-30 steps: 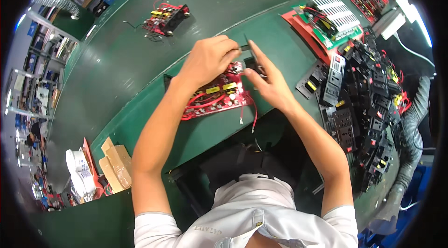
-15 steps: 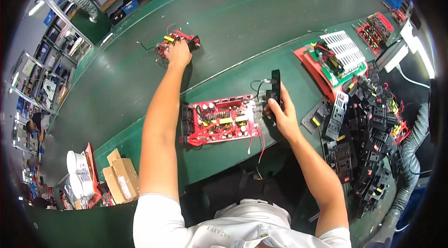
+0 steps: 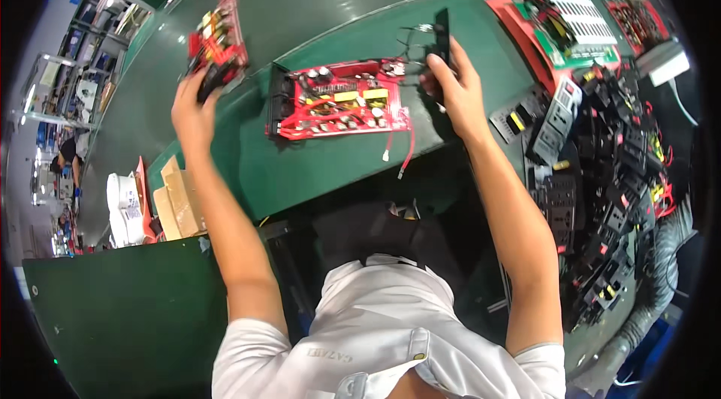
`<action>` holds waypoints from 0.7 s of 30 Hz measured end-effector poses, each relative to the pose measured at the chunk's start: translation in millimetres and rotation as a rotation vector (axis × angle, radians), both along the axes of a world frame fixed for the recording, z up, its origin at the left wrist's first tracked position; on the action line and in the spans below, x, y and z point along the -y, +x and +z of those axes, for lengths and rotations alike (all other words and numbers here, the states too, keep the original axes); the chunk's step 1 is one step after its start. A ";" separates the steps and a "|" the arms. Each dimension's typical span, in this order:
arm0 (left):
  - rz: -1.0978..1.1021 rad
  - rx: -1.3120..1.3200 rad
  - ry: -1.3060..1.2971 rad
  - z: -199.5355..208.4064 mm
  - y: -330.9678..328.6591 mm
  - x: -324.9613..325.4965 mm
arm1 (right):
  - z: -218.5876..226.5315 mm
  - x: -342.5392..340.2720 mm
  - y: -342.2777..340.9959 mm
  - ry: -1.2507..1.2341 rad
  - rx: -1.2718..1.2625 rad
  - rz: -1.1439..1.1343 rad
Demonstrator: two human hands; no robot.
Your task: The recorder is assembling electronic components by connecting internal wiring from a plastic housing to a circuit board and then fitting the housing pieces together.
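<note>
My left hand [image 3: 192,112] is closed on the black end of a red circuit board assembly [image 3: 224,32], which stands out beyond my fingers at the far left and is a little blurred. My right hand [image 3: 460,87] grips a black end panel [image 3: 443,34] held on edge, with thin dark wires trailing from its left side. Between my hands a second red circuit board [image 3: 349,102] lies flat on the green bench. It carries yellow-wrapped parts and a black panel on its left end, and red leads hang from its right end.
At the right stand a white slotted tray [image 3: 574,12] and a heap of black socket panels [image 3: 601,151]. A grey flexible duct [image 3: 661,256] runs beside them. An opened cardboard box [image 3: 179,200] and white rolls [image 3: 125,207] are at the left. The bench's front edge lies below the board.
My left hand has drawn the circuit board assembly nearer and to the left. My right hand still holds the black panel. The view has tilted, so the bench appears higher.
</note>
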State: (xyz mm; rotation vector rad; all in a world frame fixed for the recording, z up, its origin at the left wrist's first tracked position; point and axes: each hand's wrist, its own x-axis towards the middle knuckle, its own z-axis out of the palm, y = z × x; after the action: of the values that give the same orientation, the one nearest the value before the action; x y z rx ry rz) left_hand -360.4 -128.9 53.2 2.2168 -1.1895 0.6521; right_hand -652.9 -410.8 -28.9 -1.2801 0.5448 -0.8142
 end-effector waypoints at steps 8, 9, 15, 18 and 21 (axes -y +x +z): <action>0.215 0.039 0.087 -45.4 -75.0 -100.0 | 0.3 7.6 -7.0 0.099 0.010 0.032; 0.218 -0.002 0.073 -50.8 -77.1 -107.7 | -2.9 8.5 -6.6 0.103 0.017 0.033; 0.240 -0.142 0.154 -62.0 -105.2 -113.6 | -10.3 9.0 -6.2 -0.016 -0.010 0.008; 0.297 -0.301 0.279 -41.9 -113.4 -103.7 | -12.9 15.2 -8.3 -0.165 -0.169 -0.078; 0.243 -0.271 0.151 -9.1 -120.2 -87.7 | -0.3 15.9 -16.1 -0.999 -0.560 -0.539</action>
State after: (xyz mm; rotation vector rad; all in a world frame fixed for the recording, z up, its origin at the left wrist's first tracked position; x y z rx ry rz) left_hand -480.5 -41.2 44.1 2.5065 -0.8671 0.3455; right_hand -669.0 -426.7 -29.2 -2.3727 1.0199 -1.2526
